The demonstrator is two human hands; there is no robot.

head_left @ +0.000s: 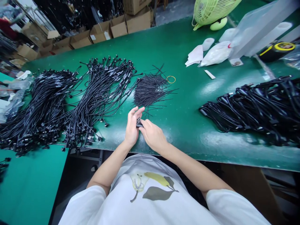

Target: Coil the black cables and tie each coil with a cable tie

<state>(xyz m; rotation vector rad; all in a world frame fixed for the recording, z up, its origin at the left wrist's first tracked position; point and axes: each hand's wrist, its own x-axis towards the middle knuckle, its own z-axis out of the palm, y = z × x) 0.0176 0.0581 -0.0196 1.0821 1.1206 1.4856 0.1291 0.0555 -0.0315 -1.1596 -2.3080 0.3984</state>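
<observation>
Close to the table's front edge, my left hand [132, 126] and my right hand [153, 134] meet around a black cable [140, 124]. A metal plug end of it shows between the fingers; the rest is hidden by my hands. Both hands are closed on it, though some left fingertips stick up. Just beyond them lies a pile of thin black twist ties [150, 90]. To the left a bundle of loose black cables [93, 93] is spread out, with another bundle of black cables [44, 103] beside it.
Folded black cables [255, 106] are heaped on the right of the green table [182, 125]. A yellow rubber band [171, 79] lies by the ties. At the back right are a green fan [213, 12], a white bag [217, 53] and a tape measure [277, 50]. Cardboard boxes [100, 32] line the far side.
</observation>
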